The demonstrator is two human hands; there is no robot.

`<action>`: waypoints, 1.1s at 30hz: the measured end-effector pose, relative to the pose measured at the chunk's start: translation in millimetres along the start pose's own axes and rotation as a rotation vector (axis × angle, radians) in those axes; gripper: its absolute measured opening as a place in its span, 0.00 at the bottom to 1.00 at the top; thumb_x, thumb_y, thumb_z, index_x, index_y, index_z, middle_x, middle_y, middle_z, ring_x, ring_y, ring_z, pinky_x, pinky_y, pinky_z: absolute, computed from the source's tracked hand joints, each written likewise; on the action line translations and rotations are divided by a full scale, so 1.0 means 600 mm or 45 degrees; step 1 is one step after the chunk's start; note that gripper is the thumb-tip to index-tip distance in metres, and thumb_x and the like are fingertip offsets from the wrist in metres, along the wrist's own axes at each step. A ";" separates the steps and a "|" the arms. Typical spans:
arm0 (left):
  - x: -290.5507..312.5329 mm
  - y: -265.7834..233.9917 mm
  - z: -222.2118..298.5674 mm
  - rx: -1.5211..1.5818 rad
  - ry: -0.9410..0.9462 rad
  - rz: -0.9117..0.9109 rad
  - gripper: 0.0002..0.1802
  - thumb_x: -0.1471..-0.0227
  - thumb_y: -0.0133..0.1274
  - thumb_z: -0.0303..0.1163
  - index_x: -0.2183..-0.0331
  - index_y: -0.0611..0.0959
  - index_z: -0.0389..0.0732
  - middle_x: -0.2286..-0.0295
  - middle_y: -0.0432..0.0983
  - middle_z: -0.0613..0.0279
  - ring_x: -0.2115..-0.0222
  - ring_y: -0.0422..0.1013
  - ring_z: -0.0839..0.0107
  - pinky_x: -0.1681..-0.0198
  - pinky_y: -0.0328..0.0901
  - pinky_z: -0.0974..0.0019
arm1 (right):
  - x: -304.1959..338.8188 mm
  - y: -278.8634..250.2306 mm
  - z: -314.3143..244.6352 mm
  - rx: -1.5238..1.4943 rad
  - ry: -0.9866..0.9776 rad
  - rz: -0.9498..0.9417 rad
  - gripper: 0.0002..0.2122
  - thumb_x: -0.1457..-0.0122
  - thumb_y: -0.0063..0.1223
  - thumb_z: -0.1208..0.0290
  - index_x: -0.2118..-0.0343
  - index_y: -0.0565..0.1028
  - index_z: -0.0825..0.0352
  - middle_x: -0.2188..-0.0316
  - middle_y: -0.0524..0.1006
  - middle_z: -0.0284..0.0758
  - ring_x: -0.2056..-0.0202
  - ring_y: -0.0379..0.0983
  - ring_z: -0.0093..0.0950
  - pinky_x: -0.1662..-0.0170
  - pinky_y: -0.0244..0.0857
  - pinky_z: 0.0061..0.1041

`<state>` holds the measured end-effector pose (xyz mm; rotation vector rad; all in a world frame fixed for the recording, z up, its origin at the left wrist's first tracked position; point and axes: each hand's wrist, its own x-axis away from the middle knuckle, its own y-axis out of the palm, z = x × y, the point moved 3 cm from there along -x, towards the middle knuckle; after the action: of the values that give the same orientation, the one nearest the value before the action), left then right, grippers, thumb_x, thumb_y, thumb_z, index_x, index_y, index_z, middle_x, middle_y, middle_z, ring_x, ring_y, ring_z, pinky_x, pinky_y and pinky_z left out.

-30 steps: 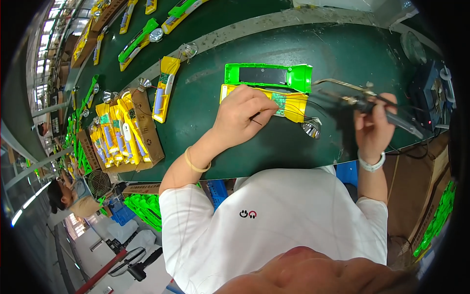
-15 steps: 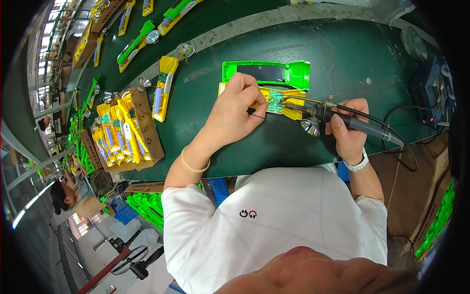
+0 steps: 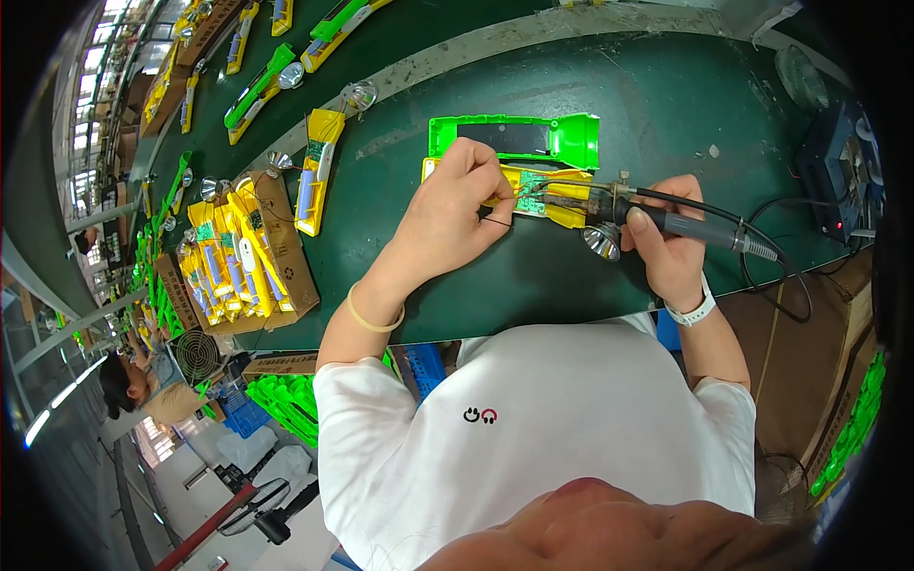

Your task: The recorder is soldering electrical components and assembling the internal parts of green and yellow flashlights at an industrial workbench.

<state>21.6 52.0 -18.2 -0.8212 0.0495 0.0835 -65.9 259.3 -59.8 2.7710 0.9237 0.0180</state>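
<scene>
A soldering iron (image 3: 700, 231) with a dark grey handle is gripped in my right hand (image 3: 671, 249). Its tip reaches the green circuit board (image 3: 531, 194), which sits in a yellow flashlight housing half (image 3: 568, 217). Over the left part of that housing, my left hand (image 3: 452, 205) is closed in a pinch on a thin wire beside the board; the fingers partly hide it. A round silver reflector (image 3: 602, 242) lies below the iron's front end. Just beyond the yellow half rests a green housing half (image 3: 575, 143) with a dark panel.
At left, a cardboard box (image 3: 303, 276) holds several yellow housings; another yellow housing (image 3: 319, 171) lies beside it. A blue soldering station (image 3: 826, 181) stands at right, its black cable looping nearby. Several green-and-yellow flashlights (image 3: 262, 86) lie beyond the grey strip. A person (image 3: 143, 385) is far left.
My right hand and the soldering iron have shifted slightly left, bringing the tip farther over the board. The left hand keeps its pinch, almost in place.
</scene>
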 end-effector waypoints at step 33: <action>0.017 -0.014 0.008 -0.247 0.329 0.202 0.09 0.63 0.56 0.20 0.72 0.80 0.39 0.77 0.70 0.59 0.74 0.67 0.65 0.72 0.63 0.67 | 0.007 -0.019 -0.016 -0.129 0.034 0.081 0.13 0.47 0.51 0.75 0.66 0.58 0.67 0.77 0.68 0.34 0.81 0.64 0.18 0.77 0.60 0.16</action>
<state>32.7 50.0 -9.6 -1.0175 0.3553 0.1326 -70.0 272.5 -53.0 2.7112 0.8170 0.1095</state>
